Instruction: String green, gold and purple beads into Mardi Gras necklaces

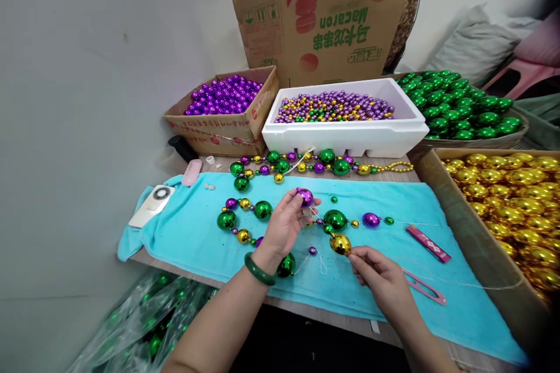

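Note:
My left hand [286, 221], with a green bangle [260, 269] at its wrist, pinches a shiny purple bead [305, 197]. A white string [317, 215] runs from there toward a large gold bead [340, 243], which my right hand [378, 271] grips by its right end. Small green beads sit on the string beside the gold one. Behind the hands, a strand with a large green bead [335, 220] lies on the turquoise towel [188, 239]. Loose on the towel are another purple bead [371, 220] and a small purple bead [312, 250] near a thread loop.
A finished-looking bead strand [341, 166] lies along the back. Behind stand a carton of purple beads [225, 95], a white foam box [341, 135], green beads [459, 105] and gold beads [516, 204]. A pink clip-like tool [426, 291], maroon packet [427, 243] and white device [153, 204] lie on the towel.

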A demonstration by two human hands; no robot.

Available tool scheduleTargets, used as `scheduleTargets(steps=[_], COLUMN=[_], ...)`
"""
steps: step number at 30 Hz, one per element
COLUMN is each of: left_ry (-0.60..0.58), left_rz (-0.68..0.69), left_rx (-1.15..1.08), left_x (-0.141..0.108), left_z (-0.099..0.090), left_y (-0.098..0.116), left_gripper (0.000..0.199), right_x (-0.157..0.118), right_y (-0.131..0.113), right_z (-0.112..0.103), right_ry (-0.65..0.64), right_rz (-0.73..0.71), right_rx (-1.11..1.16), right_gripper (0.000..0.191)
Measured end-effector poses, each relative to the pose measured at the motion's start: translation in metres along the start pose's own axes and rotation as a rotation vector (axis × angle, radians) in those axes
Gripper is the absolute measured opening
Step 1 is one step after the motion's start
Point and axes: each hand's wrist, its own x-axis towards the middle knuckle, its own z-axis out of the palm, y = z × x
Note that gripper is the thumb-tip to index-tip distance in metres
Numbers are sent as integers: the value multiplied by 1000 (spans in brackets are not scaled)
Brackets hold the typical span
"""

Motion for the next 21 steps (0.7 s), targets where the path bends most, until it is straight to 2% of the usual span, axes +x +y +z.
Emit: scheduleTargets(steps=[10, 16, 19, 21], left_ry=[-134, -64, -27, -59], left_rz=[-80, -27, -53, -93], left_rx=[-139, -118, -121, -13], left_x=[-1, 0, -2, -2], left_z=[-3, -2, -1, -2], left_y=[4, 3, -1, -4], left_gripper=[35, 33, 31, 33], right_x=[0, 1, 1, 1], right_y=[-4, -9, -10, -9], right_z=[-3, -1, 1, 2], right_ry=[-85, -49, -60, -63], right_rz=[176, 139, 129, 123], right_rx=[197, 181, 183, 191], right_gripper=[40, 41, 41, 39])
